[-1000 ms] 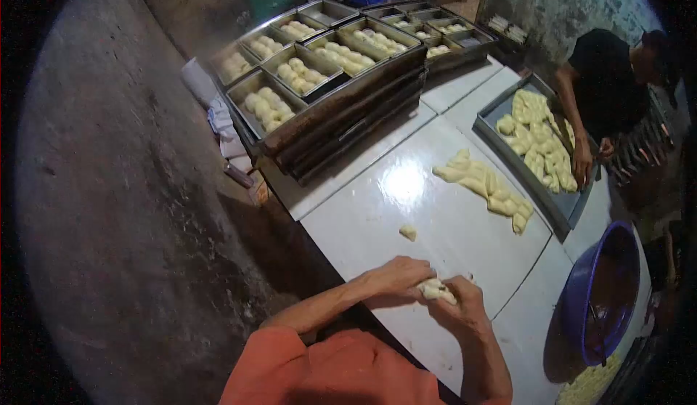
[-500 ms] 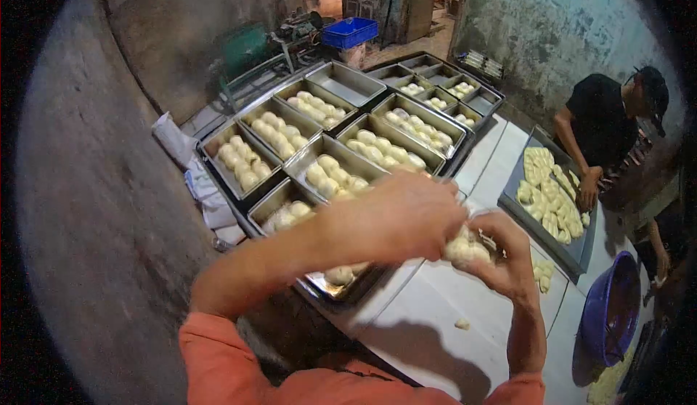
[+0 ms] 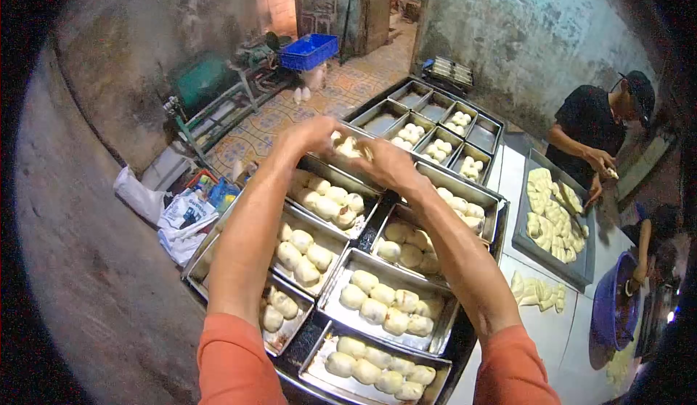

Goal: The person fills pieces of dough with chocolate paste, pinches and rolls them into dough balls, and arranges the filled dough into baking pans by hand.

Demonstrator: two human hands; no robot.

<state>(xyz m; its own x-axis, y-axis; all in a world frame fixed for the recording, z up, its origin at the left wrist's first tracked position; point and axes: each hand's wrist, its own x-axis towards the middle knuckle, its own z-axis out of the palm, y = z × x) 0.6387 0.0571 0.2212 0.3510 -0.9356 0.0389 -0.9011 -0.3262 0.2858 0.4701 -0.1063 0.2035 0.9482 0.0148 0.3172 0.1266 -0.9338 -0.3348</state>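
Note:
Both my arms stretch forward over a group of metal loaf pans. At the far end, my left hand and my right hand are curled around a cluster of pale dough balls from either side. The cluster is low over, or inside, the farthest pan; my hands hide which. Just nearer stands a pan with rows of dough balls. Closer to me, more filled pans hold dough balls in double rows, some with brown filling showing.
A second group of smaller pans stands beyond. At right, a person works at a grey tray of dough pieces. Nearby are a purple basin, another person's arm and dough on the white table. A blue crate stands behind.
My hands have moved from over the white table at right to the far pan at left, carrying the dough balls. The view has shifted, and the co-worker's hand has risen from the tray.

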